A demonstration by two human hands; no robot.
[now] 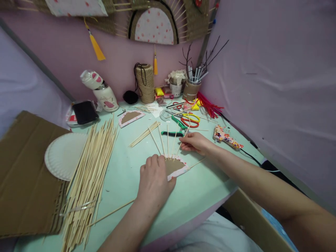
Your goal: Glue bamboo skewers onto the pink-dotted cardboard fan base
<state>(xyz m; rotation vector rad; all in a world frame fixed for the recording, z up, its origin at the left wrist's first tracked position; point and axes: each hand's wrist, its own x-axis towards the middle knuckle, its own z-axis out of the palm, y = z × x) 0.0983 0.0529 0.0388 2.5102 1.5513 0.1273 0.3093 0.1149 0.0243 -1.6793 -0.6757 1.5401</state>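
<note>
A half-round cardboard piece [173, 167] with a pink-dotted white rim lies on the table. My left hand [156, 176] grips its left side, covering that end. Several thin bamboo skewers [168, 143] fan out from its curved edge. At the right of the fan, my right hand [195, 142] is closed, thumb and finger pinching a slanted skewer [180, 145]. Just beyond my right fingers lie green-and-black pliers [172, 133]. A short bunch of skewers [144, 134] rests behind the fan. Farther back is a second half-round piece [131, 118] with the same rim.
At left, a big heap of skewers [89, 182] overlaps a paper plate [61, 155] on cardboard sheets [28, 175]. A patterned glue gun [227, 137] with a cord lies at right. Scissors [190, 119], a twine spool [145, 84] and a pot of sticks [191, 90] stand toward the back.
</note>
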